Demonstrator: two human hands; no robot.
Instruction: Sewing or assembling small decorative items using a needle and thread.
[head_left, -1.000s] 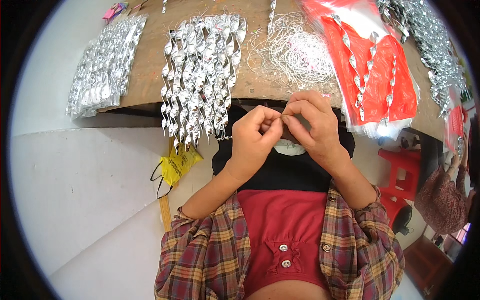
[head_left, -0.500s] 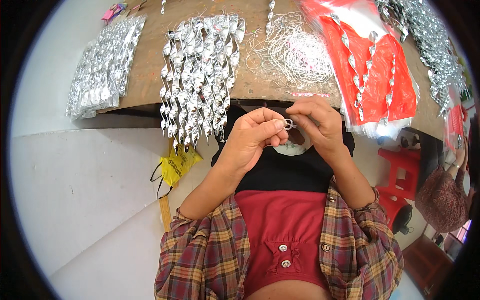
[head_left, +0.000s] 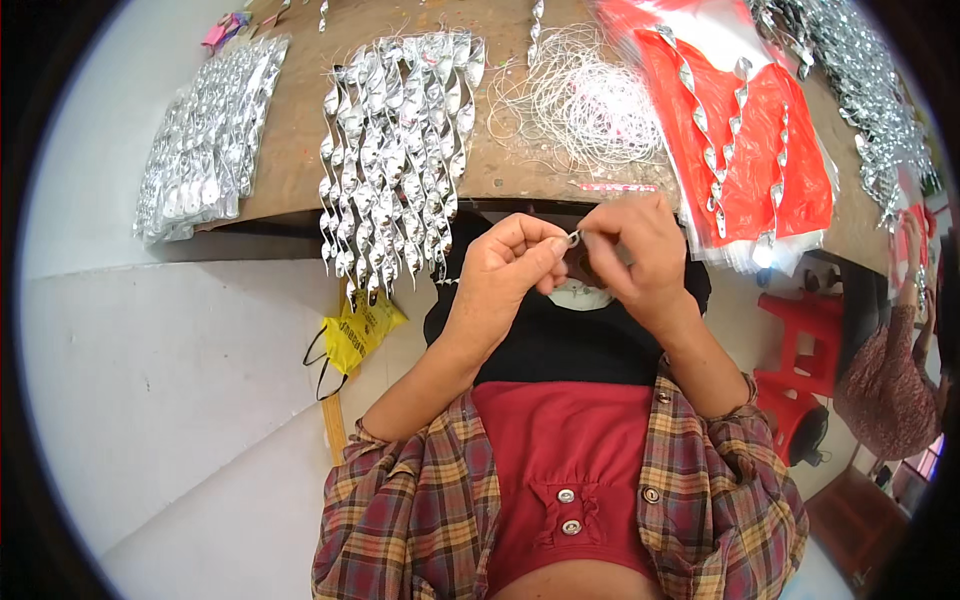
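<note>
A small, pale ring, a narrow oval at this angle, is off the near edge of the table. The left hand pinches it; the right hand is blurred there too, its grip impossible to tell.

Head-worn fisheye, left of pair; looks down from close above, red garment low, worktable high.

The person's left forearm and right forearm slant inward toward the far side, elbows bent. The left hand pinches thumb against curled forefinger, tips pointing right. Close beside it on the right, the right hand curls inward, its fingers blurred.
</note>
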